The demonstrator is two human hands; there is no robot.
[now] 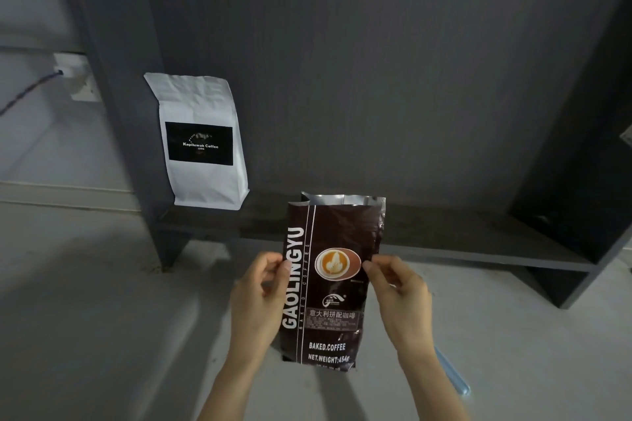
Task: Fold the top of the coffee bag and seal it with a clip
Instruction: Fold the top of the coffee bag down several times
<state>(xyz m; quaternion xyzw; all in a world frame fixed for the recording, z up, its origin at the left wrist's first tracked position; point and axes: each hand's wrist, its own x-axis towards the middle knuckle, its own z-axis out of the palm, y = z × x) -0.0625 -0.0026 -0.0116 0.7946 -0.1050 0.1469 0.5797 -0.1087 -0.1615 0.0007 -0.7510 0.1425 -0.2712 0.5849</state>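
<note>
The brown coffee bag point(328, 284) stands upright on the floor point(85, 318), its top unfolded, the left hand point(260, 297) and right hand point(398, 297) pinching its side edges with closed fingers, so folding comes next, while the pale blue clip point(453, 374) lies beside, a white bag point(201, 143) well apart.

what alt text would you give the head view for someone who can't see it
Two hands, left hand and right hand, hold a dark brown coffee bag upright by its side edges, its silver top open and unfolded. A white coffee bag stands on a dark shelf behind; a pale blue clip lies below.
</note>
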